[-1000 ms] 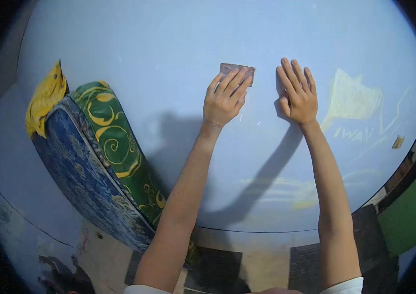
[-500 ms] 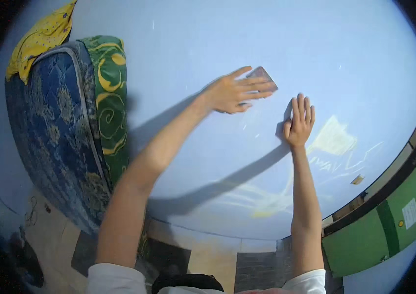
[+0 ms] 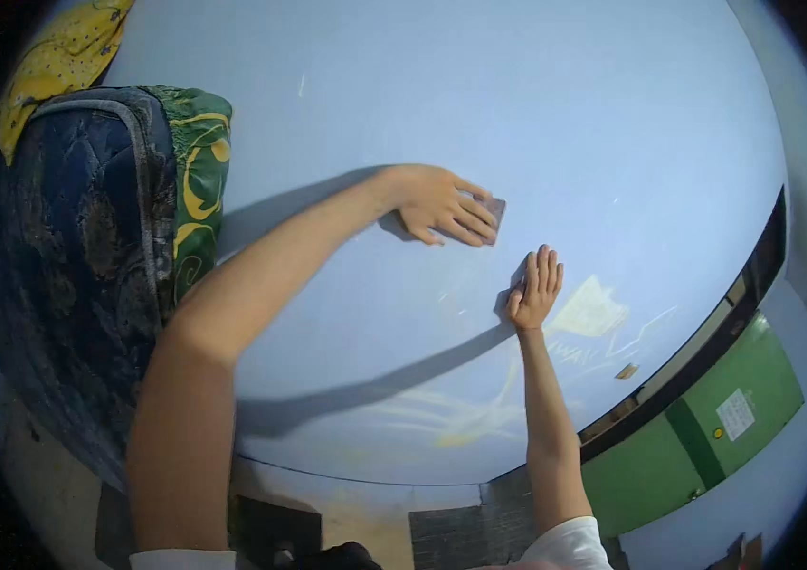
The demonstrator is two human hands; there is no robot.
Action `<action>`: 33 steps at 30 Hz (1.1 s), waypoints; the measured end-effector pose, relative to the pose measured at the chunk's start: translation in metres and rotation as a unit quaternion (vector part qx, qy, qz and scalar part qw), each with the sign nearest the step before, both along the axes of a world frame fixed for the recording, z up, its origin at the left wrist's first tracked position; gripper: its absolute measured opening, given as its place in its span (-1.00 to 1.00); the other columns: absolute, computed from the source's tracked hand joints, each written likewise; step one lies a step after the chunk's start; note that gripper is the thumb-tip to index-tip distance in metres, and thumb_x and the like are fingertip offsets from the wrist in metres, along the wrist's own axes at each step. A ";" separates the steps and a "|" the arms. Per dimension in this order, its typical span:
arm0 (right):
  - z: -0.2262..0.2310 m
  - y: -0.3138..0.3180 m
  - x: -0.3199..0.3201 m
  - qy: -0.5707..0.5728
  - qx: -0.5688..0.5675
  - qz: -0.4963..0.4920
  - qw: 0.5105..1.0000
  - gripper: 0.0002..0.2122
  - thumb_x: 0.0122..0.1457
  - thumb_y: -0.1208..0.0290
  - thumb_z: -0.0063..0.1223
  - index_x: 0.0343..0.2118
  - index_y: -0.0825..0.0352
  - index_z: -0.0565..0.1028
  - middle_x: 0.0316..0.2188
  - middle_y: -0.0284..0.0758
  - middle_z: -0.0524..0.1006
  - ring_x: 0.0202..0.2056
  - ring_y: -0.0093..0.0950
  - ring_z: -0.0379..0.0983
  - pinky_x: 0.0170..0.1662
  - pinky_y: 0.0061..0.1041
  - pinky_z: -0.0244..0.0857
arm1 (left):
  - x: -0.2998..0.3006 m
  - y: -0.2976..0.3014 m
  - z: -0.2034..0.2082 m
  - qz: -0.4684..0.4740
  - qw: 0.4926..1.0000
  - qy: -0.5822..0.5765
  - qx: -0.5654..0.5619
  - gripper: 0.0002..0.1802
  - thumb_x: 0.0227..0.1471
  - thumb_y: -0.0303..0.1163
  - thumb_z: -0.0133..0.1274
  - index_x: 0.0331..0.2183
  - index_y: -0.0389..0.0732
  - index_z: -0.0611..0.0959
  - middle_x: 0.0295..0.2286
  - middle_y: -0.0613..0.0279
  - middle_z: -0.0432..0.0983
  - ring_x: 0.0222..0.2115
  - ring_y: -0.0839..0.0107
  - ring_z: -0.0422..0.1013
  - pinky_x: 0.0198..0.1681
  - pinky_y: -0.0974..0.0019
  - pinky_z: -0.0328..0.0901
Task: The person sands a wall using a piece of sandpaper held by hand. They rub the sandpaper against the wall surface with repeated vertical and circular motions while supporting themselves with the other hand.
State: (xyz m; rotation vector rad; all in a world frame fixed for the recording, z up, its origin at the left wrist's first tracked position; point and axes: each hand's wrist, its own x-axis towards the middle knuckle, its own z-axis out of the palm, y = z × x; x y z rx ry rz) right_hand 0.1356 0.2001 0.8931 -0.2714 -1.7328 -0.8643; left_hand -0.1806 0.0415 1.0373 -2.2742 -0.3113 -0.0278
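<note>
Against the pale blue wall [image 3: 356, 313], my left hand [image 3: 443, 204] presses a small brown rectangular sheet that looks like sandpaper [image 3: 495, 217]. Its fingers lie over the sheet, tilted down to the right, and the right edge of the sheet sticks out beyond them. Lower and further right, my right hand [image 3: 534, 293] rests on the wall with straight fingers pointing up and nothing visible in it. Beside that hand, a pale yellowish patch [image 3: 591, 309] marks the wall, with scratchy light lines near it.
At the left, a mattress [image 3: 71, 237] with dark floral cloth stands upright along the wall, a green patterned cover [image 3: 199, 176] on its edge. Yellow cloth [image 3: 61, 62] hangs above it. A green door [image 3: 702, 418] is at the lower right; dark tiles [image 3: 446, 537] lie below.
My view has shifted, so the wall marks sit lower and further left. My left hand has turned, its fingers now tilting downward, and the sheet has turned with it. The right hand stays on the wall.
</note>
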 end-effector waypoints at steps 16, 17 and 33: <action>-0.001 0.002 0.001 0.017 0.008 0.001 1.000 -0.41 0.33 0.14 -0.40 0.33 0.29 0.37 0.38 -0.08 0.30 0.41 -0.06 0.14 0.45 0.07 -0.12 | 0.001 -0.025 0.089 0.105 0.828 -0.419 0.356 -0.36 0.18 -0.20 0.11 0.29 0.12 0.45 0.33 0.47 0.27 0.38 0.37 0.10 0.49 -0.12 -0.15; -0.002 0.002 -0.002 0.018 0.007 0.003 1.000 -0.41 0.33 0.14 -0.39 0.34 0.29 0.36 0.38 -0.08 0.30 0.41 -0.06 0.14 0.45 0.07 -0.12 | 0.002 -0.026 0.090 0.124 0.723 -0.533 0.423 -0.39 0.18 -0.20 0.11 0.26 0.06 0.48 0.32 0.44 0.28 0.38 0.36 0.11 0.45 -0.23 -0.15; -0.002 -0.008 -0.001 0.017 -0.006 -0.001 1.000 -0.42 0.28 0.14 -0.27 0.31 0.31 0.38 0.37 -0.05 0.27 0.42 -0.06 0.09 0.43 0.07 -0.12 | 0.015 -0.046 -0.052 0.191 0.827 -0.430 0.307 -0.38 0.16 -0.27 0.03 0.27 0.14 0.48 0.35 0.45 0.23 0.36 0.45 0.13 0.47 0.13 0.01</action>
